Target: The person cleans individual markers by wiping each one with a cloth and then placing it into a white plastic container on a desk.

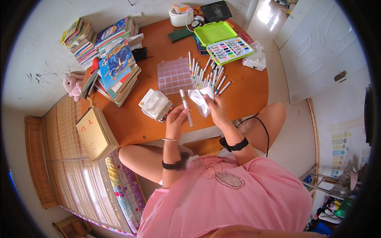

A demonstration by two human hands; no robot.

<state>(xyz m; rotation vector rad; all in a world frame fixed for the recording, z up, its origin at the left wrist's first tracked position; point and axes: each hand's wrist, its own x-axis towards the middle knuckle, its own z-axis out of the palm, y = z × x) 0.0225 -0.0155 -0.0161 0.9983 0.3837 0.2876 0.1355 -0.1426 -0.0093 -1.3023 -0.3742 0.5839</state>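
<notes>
My left hand (pixel 177 117) grips a white marker pen (pixel 185 107) with an olive band, held upright above the table's near edge. A crumpled white tissue (pixel 203 101) is pinched in my right hand (pixel 218 110), a little to the right of the pen and apart from it. Beyond the tissue, several white marker pens (pixel 212 76) with coloured bands lie loose in a heap. Left of my left hand stands a clear plastic marker case (pixel 155 104) with pens in it. Behind it lies an open, clear compartment box (pixel 174 78).
An open green case (pixel 215 32) of paint tubes lies at the back right, near a white plastic box (pixel 257 56). Stacks of books (pixel 119 74) fill the table's left side. A tablet (pixel 216 11) and a white appliance (pixel 180 17) stand at the back.
</notes>
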